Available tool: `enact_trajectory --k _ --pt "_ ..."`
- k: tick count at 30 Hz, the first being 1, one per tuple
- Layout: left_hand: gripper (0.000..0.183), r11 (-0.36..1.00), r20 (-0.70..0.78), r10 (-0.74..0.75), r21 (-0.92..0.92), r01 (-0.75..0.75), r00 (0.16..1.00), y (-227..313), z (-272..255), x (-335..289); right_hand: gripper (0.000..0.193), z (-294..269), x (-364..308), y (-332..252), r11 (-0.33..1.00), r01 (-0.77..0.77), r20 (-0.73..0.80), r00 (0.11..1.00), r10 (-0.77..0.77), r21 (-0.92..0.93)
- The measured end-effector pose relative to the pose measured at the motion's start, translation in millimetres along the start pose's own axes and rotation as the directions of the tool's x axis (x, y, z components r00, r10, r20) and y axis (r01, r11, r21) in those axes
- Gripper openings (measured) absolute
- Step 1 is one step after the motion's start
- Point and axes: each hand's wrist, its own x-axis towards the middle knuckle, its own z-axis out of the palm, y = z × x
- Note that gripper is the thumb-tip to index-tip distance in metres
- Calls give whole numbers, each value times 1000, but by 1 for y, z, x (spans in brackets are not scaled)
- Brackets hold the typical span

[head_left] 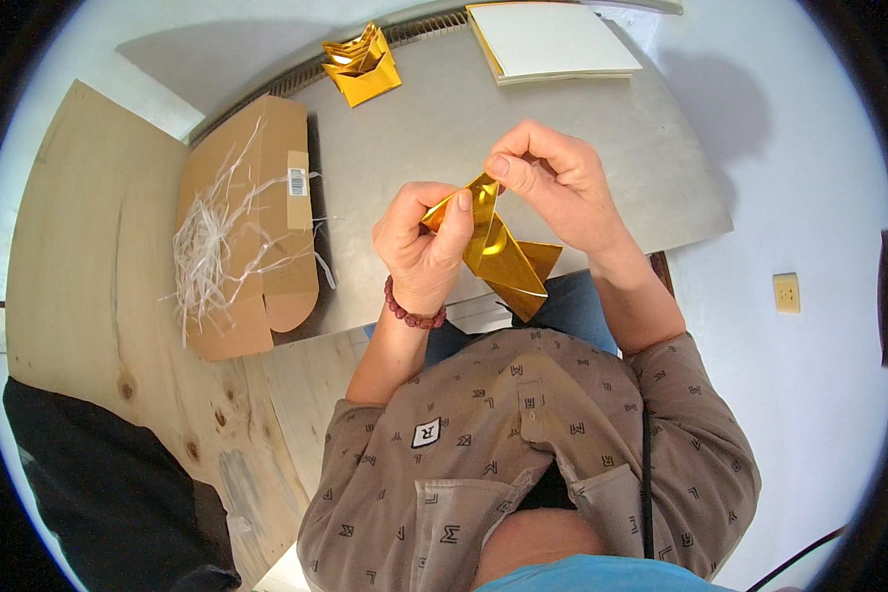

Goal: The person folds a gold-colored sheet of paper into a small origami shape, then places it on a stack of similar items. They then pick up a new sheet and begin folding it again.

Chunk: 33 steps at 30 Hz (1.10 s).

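Observation:
A partly folded sheet of shiny gold foil paper [503,264] is held up in front of me, over the near edge of the grey table. My left hand [419,237] is closed on its left side, the thumb lying on top of a fold. With thumb and index finger, my right hand [560,183] pinches the upper tip of the same sheet. The lower part of the paper hangs free, angled down to the right above my lap. A beaded bracelet [414,308] circles my left wrist.
Folded gold foil pieces [365,81] lie nested at the table's back. Right of them sits a stack of white-topped sheets [555,41]. An open piece of cardboard [284,271] with tangled white strips [212,242] covers the left side. Black cloth [109,483] hangs at lower left.

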Motion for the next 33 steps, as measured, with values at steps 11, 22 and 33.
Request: enact_trajectory --k 11,22,33 --pt "11 997 29 58 44 -60 998 -6 -2 0 12 1 2 5 986 -129 130 985 115 103" --pt "11 934 64 240 258 -249 969 -3 1 3 10 -2 1 11 958 -250 164 960 226 144" --pt "14 985 -113 42 171 -22 993 -20 -10 21 42 -11 -18 25 925 -361 152 927 342 121"
